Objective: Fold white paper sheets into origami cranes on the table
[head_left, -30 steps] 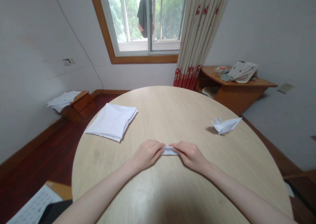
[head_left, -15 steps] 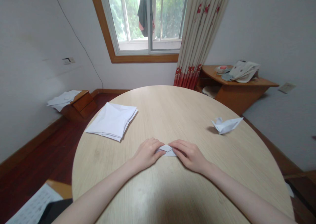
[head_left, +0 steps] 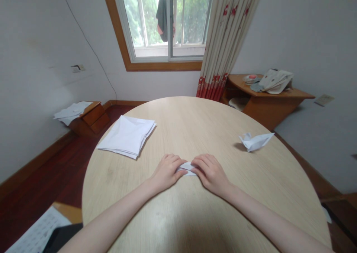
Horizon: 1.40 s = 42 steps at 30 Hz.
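Observation:
A small folded piece of white paper (head_left: 187, 168) lies on the round pale wooden table (head_left: 195, 126), near its front middle. My left hand (head_left: 166, 170) presses on its left end with curled fingers. My right hand (head_left: 210, 171) covers its right end, fingers curled down onto it. Most of the paper is hidden under my fingers. Both hands rest on the tabletop and almost touch each other.
A stack of white paper sheets (head_left: 126, 136) lies at the table's left. A finished folded paper shape (head_left: 255, 141) sits at the right. Beyond are a low wooden drawer unit (head_left: 89, 117), a wooden side table (head_left: 264, 97) with clutter, a curtain and a window.
My hands have closed in over the small paper and shifted slightly away from me, so less of it shows than before. The other papers have not moved.

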Each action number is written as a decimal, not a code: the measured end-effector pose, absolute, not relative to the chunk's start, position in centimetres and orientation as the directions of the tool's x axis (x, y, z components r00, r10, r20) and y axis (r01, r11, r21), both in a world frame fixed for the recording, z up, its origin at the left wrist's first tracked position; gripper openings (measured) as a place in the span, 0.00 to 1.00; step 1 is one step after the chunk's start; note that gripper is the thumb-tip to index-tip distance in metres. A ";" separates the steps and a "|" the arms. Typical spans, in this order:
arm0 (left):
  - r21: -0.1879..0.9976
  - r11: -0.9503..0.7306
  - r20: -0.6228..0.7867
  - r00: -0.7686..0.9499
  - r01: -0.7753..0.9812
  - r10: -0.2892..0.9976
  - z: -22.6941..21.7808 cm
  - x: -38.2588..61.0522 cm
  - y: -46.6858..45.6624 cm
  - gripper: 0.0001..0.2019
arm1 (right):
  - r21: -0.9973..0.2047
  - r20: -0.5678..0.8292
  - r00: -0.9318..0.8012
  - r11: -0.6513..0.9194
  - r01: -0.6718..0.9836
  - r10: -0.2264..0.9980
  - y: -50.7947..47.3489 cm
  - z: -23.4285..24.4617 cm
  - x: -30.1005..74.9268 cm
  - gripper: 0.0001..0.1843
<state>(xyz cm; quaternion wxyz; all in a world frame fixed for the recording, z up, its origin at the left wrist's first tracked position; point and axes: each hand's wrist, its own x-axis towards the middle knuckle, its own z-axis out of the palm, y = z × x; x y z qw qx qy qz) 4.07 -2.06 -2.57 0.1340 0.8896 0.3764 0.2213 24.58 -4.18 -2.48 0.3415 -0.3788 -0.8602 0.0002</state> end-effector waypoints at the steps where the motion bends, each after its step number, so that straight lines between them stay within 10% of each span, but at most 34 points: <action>1: 0.386 -0.683 0.298 0.616 0.621 0.729 -2.5 4.1 -2.1 0.10 | -0.253 0.577 -0.483 0.706 0.661 0.659 -4.2 -2.5 24.6 0.06; 22: 0.421 -0.693 0.300 0.631 0.585 0.715 -2.6 4.2 -2.1 0.14 | 0.078 0.493 -0.736 0.819 0.569 0.464 -3.8 -2.7 25.2 0.13; 42: 0.487 -0.688 0.305 0.633 0.538 0.711 -1.6 4.1 -2.6 0.15 | -0.193 0.397 -0.718 0.817 0.543 0.571 -3.7 -2.2 26.1 0.12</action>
